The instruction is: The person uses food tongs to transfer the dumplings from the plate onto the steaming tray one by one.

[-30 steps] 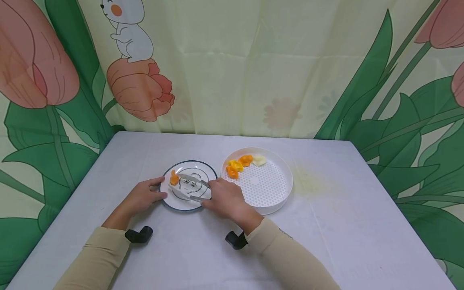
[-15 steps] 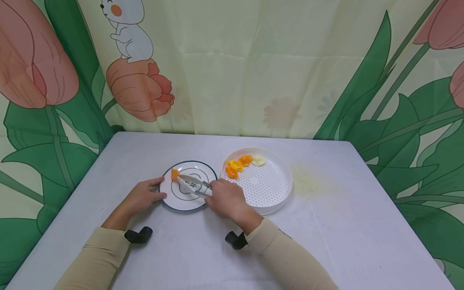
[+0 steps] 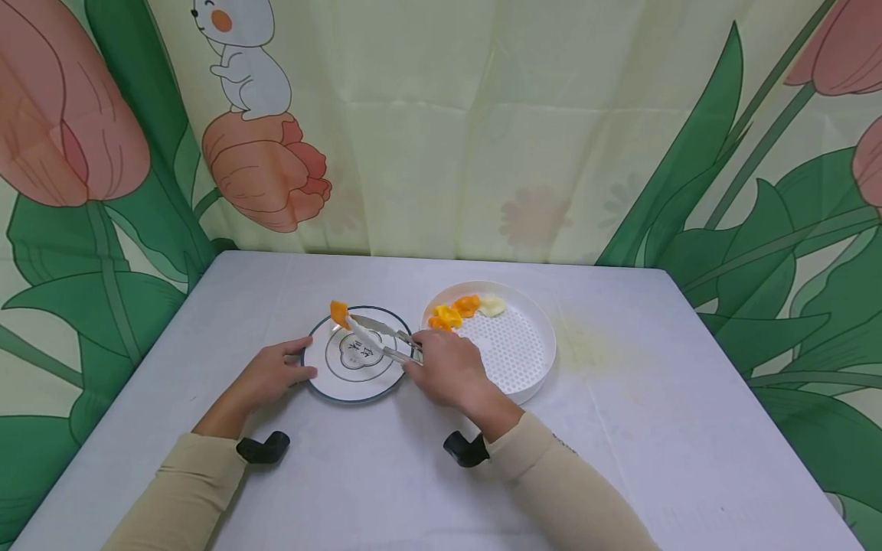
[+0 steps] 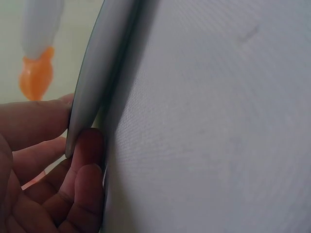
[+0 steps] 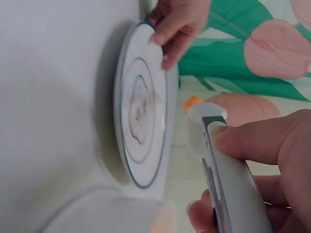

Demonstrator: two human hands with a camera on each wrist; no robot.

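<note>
In the head view my right hand [image 3: 451,369] grips a pair of metal tongs [image 3: 365,334] with pale tips. Pinched at those tips is a small orange dumpling-like piece [image 3: 339,313], held above the far left rim of a plate. This white plate [image 3: 329,379] has a dark blue rim and a printed design at its centre. My left hand [image 3: 272,373] holds its left edge, thumb and fingers on either side of the rim [image 4: 85,104] in the left wrist view. From the right wrist, the tongs' handle [image 5: 238,194] lies under my thumb.
Right of the plate stands a round white tray [image 3: 551,348] with a perforated base. Several lumpy pieces lie at its back left: orange [image 3: 466,306], yellow [image 3: 448,314] and cream [image 3: 492,307]. A white cloth [image 3: 358,482] covers the table; a printed curtain [image 3: 441,153] hangs behind.
The tongs have closed on the orange piece and lifted it off the plate, toward the far rim. My right hand has moved slightly right and away from me. The left hand stays put.
</note>
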